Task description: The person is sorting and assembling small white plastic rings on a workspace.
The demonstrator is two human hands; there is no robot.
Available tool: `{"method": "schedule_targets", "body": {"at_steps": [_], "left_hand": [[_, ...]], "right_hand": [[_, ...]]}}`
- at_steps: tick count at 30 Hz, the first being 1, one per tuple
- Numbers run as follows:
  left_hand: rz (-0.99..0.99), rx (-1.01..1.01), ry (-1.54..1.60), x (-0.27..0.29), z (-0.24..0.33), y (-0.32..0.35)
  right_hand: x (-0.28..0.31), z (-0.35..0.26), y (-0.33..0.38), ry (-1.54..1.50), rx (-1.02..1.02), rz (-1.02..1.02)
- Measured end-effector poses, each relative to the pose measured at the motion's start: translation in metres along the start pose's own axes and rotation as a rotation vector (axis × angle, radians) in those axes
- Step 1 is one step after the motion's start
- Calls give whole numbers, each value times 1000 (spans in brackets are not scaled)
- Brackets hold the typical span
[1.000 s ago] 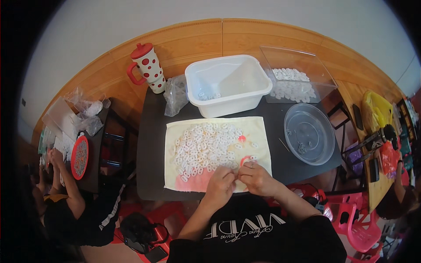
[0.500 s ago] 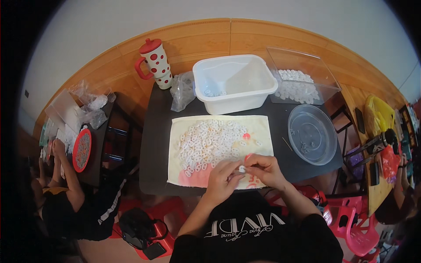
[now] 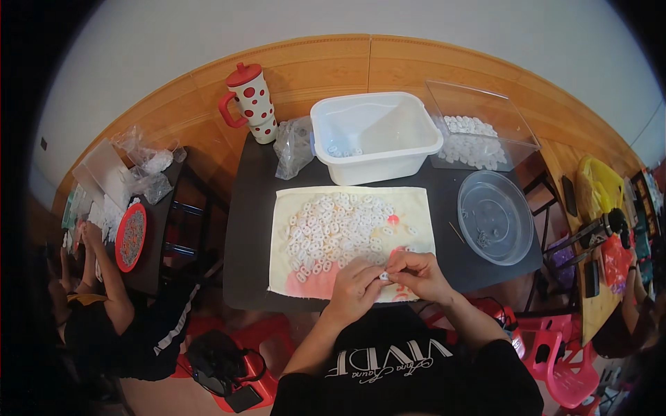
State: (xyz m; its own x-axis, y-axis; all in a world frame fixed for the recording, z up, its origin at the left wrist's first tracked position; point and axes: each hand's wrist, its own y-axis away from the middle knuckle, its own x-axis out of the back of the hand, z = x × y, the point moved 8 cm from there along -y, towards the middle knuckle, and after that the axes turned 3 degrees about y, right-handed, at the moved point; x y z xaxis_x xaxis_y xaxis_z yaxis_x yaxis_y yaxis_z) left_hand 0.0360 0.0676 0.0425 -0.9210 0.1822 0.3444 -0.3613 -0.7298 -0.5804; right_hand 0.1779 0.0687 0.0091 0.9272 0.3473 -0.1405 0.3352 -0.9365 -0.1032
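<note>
Between the fingertips of both my hands is a small white oval plastic piece (image 3: 383,276). My left hand (image 3: 355,288) pinches it from the left, and my right hand (image 3: 417,274) is closed at its right side. Whether the right fingers also hold some tiny part cannot be made out. Both hands are over the front edge of a cream and pink towel (image 3: 283,208). On the towel lies a spread of similar white oval pieces with holes (image 3: 333,229), just beyond my left hand.
Behind the towel stands a white tub (image 3: 378,166) with some pieces inside. A clear lidded box (image 3: 479,139) of white pieces is back right, a round clear tray (image 3: 496,218) with small metal bits at right. A spotted tumbler (image 3: 253,104) and plastic bag (image 3: 293,149) stand back left. Other people work both sides.
My hands have drawn closer together around the white piece, and it sits slightly lower. The whole view has shifted a little; the things on the table stay in place.
</note>
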Motion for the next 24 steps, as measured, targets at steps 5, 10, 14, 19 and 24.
{"method": "schedule_targets", "body": {"at_steps": [5, 10, 14, 19, 24], "left_hand": [[28, -42, -90, -1, 9, -10], [152, 128, -114, 10, -6, 5], [197, 145, -44, 11, -7, 1], [296, 75, -115, 26, -4, 5], [321, 121, -75, 29, -7, 8]], "right_hand": [[22, -27, 4, 271, 6, 114], [103, -143, -18, 770, 375, 533], [190, -204, -63, 1025, 506, 792], [143, -152, -70, 1016, 349, 584], [28, -61, -57, 1107, 466, 32]]}}
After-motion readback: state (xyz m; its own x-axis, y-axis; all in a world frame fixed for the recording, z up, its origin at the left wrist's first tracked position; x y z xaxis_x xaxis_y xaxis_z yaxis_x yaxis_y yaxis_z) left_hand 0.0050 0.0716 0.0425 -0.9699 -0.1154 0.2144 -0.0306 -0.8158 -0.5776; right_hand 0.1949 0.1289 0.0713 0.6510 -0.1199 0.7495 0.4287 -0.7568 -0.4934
